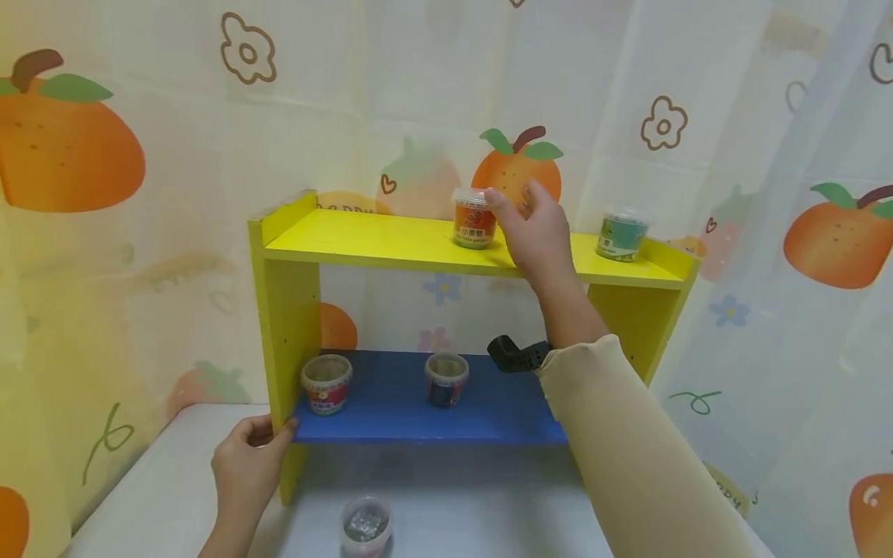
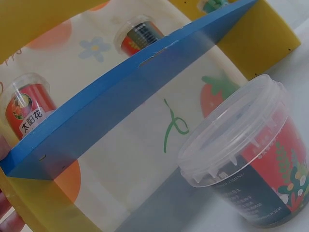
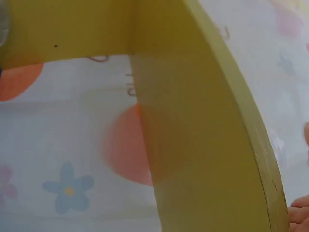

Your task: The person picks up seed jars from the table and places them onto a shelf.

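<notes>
My left hand (image 1: 247, 465) pinches the yellow left side panel of a small shelf unit (image 1: 281, 310), thumb at the end of the blue shelf board. On the yellow top board stands an orange-labelled lidded plastic cup (image 1: 474, 225). Right beside it is my right hand (image 1: 540, 236), fingers spread and raised, thumb at the cup's lid edge. In the right wrist view, parts of that hand's fingers (image 3: 300, 215) show past the yellow board's edge. A green-labelled cup (image 1: 621, 239) stands at the top board's right end.
The blue board (image 1: 391, 426) bears a red-labelled cup (image 1: 328, 397) and a dark-labelled cup (image 1: 445, 390). A teal cup (image 2: 212, 6) shows at its far end in the left wrist view. Another clear-lidded cup (image 1: 366, 535) sits on the white table in front. A printed curtain (image 1: 558, 62) hangs behind.
</notes>
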Motion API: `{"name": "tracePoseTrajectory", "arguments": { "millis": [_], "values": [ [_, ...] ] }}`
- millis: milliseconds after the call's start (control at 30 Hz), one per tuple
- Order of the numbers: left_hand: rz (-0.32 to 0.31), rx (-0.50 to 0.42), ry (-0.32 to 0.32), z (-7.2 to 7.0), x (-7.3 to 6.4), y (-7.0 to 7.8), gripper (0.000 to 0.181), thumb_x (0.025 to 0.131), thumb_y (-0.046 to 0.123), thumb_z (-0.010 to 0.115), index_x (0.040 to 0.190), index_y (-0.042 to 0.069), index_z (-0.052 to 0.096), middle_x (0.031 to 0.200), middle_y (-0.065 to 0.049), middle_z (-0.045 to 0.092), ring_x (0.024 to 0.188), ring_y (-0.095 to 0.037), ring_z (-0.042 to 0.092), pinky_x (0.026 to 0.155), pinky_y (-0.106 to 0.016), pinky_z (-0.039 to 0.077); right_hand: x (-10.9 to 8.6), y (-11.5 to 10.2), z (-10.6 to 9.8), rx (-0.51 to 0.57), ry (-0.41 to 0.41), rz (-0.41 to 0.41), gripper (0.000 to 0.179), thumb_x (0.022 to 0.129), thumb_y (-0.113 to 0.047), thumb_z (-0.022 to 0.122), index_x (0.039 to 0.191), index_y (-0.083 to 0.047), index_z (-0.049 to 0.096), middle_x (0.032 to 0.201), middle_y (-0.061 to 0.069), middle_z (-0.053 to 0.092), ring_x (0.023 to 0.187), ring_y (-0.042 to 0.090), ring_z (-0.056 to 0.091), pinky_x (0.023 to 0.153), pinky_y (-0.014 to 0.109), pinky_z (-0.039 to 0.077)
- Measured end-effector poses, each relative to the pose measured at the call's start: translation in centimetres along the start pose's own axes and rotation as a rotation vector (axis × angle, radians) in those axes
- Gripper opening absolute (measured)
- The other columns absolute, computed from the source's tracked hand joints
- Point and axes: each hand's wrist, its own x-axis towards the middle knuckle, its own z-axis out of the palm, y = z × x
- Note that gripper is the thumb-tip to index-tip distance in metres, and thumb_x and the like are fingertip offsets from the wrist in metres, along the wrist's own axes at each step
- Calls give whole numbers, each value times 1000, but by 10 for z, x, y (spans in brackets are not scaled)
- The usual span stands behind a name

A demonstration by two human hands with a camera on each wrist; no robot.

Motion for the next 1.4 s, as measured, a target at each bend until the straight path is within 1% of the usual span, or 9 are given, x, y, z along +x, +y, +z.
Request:
{"name": "tracePoseTrajectory", "arguments": {
  "millis": [233,367,467,600,767,900,1067,1200,1400],
  "values": [
    [3,-10,5,1,0,-1,33,84,29,78,98,0,70,92,-16,73,69,0,56,56,-12,47,-56,24,17,209,219,-317,63,95,-38,64,149,-12,42,150,1,47,137,10,45,113,28,36],
    [1,-16,7,0,0,-2,34,84,31,78,97,0,70,92,-16,73,67,2,56,56,-13,47,-102,50,36,307,216,-455,54,93,-14,67,144,-5,48,144,6,54,134,14,49,110,28,38],
    [9,-13,14,0,1,-2,36,84,31,78,98,0,70,92,-17,73,68,1,56,55,-12,47,-135,74,58,356,155,-475,50,90,-3,67,138,-3,53,136,11,60,127,20,56,105,28,44],
    [22,-11,31,0,2,-2,35,84,31,79,97,0,70,91,-16,73,68,0,56,55,-12,47,-169,108,97,428,-46,-335,42,91,-5,67,131,-2,58,122,16,66,113,25,64,97,29,51],
    [5,-17,12,-1,0,-2,36,84,32,79,97,0,70,91,-15,73,69,-1,57,55,-13,48,-202,150,140,434,-380,-12,38,94,-27,67,126,-7,63,113,10,70,102,16,66,89,26,54],
    [3,-7,7,0,-1,-2,36,84,33,79,97,1,70,90,-14,73,69,-3,57,55,-14,48,-217,175,165,419,-569,198,50,90,-37,70,130,-8,61,120,9,67,108,20,64,91,36,54],
    [2,0,8,1,-1,-3,35,83,32,79,97,1,70,90,-14,73,70,-4,57,55,-15,48,-226,199,187,401,-764,281,71,87,-40,74,142,-3,48,135,12,59,118,29,60,96,48,51],
    [2,7,3,1,-1,-2,35,83,31,79,96,0,70,90,-15,73,71,-7,58,55,-15,48,-229,212,194,443,-908,342,85,85,-48,73,150,-5,37,140,10,55,121,25,59,98,41,51],
    [7,1,18,1,0,-1,34,83,30,79,95,0,70,89,-15,73,67,-1,56,54,-14,47,-236,211,199,544,-905,429,81,84,-32,79,149,-5,38,138,9,57,126,32,56,101,45,49]
  ]
}}
